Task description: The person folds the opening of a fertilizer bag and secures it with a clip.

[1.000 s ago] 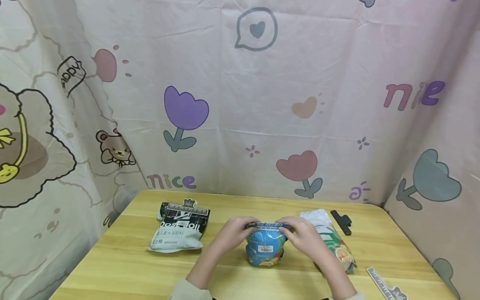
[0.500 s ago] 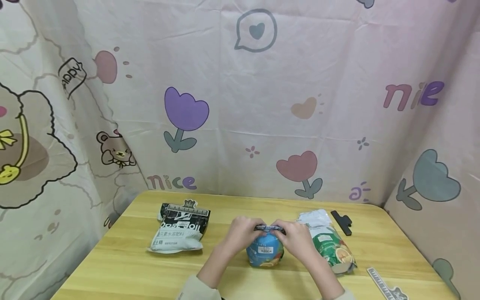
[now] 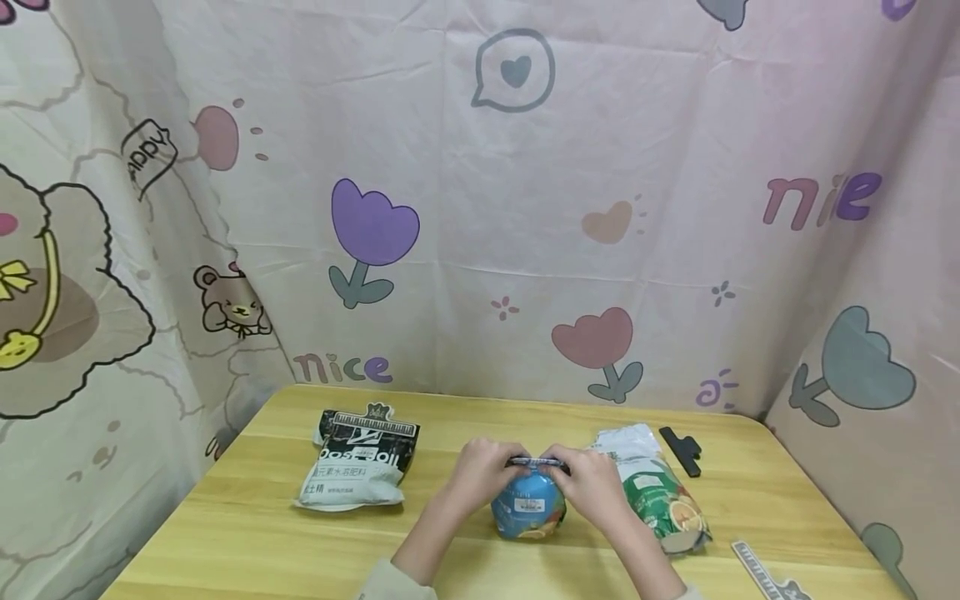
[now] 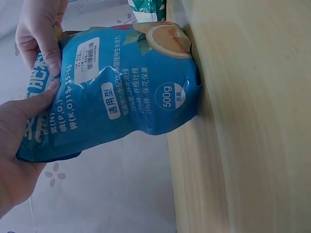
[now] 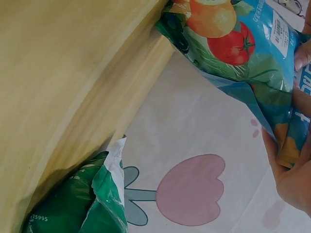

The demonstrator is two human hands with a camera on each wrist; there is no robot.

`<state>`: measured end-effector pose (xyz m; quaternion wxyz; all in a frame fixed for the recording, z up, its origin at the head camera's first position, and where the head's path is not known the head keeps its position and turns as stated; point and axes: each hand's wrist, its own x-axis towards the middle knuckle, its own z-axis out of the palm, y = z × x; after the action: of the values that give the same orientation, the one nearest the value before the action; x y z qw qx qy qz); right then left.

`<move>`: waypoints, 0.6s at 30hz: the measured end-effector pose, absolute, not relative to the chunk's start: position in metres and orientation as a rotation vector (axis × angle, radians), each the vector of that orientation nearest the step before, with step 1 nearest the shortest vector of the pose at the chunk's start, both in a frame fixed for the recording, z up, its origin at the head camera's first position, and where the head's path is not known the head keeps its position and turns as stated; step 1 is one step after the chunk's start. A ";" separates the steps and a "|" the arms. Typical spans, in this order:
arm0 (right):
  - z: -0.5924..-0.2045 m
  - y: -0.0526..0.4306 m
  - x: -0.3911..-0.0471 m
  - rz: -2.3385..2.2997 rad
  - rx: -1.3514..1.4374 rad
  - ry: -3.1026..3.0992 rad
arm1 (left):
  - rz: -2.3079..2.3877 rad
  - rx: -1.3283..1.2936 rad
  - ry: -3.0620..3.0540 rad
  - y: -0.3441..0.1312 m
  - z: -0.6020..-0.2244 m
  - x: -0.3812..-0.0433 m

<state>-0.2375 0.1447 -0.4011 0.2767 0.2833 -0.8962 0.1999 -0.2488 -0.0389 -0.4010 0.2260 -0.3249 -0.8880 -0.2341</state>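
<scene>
At the lower centre of the head view, a blue bag (image 3: 527, 504) stands upright on the wooden table (image 3: 217, 554), between two hands. The left hand (image 3: 482, 473) grips the left part of its upper end, thumb on the printed face and fingers bent round behind. The right hand (image 3: 594, 479) grips the right part in the same way; the fingers of both hands are closed on the bag, with the two hands near each other over its top.

The left wrist view shows a white barcode label (image 4: 87, 59) on the blue face, a "500g" mark (image 4: 170, 95) and a printed orange slice (image 4: 168, 41) towards the base. In the right wrist view a printed tomato (image 5: 231, 46) shows on the bag's side.

Just beside the right forearm, right of centre in the head view, lies a green and white bag (image 3: 656, 496). A black clip (image 3: 681, 452) lies near it, further right, and a pale clip (image 3: 765, 572) is cut by the lower edge. At the lower left, well apart from the hands, a black and white bag (image 3: 352, 475) carries a patterned clip (image 3: 375, 423) across its top. A printed cloth (image 3: 480, 183) hangs behind the table.
</scene>
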 end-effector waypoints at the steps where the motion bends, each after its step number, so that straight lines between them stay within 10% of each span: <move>1: -0.401 0.145 -0.237 0.541 0.761 -2.413 | -0.644 -0.898 -2.440 -0.039 -0.401 -0.249; 18: -0.402 0.147 -0.238 0.530 0.790 -2.331 | -0.657 -0.849 -2.420 -0.038 -0.405 -0.247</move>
<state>-0.2376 0.1466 -0.4020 0.3068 0.2987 -0.8812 0.2005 -0.2467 -0.0383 -0.4053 0.2446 -0.3109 -0.8863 -0.2407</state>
